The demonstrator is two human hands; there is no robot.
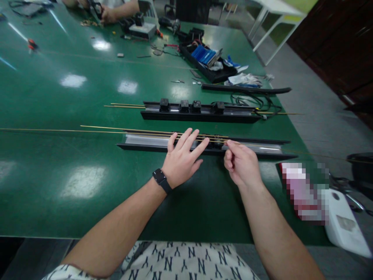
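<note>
Nearest us is a patterned shirt, and at the right edge of the green tabletop we see a white device beside a blurred-out red-edged item. Past these, both hands work at the near channel, black outside and pale within. The left hand (a dark watch on its wrist) lies with fingers spread over the brass-coloured rods, which run along the channel and stick out well beyond its left end. The right hand pinches at the rods between thumb and forefinger; we cannot tell how many it grips. Behind, a far channel carries four black blocks, with a cable at its right end. Farther still, we find a black strip, then gloves, then a black tray holding blue pieces. Farthest, a co-worker's hand holds a dark-handled tool.
</note>
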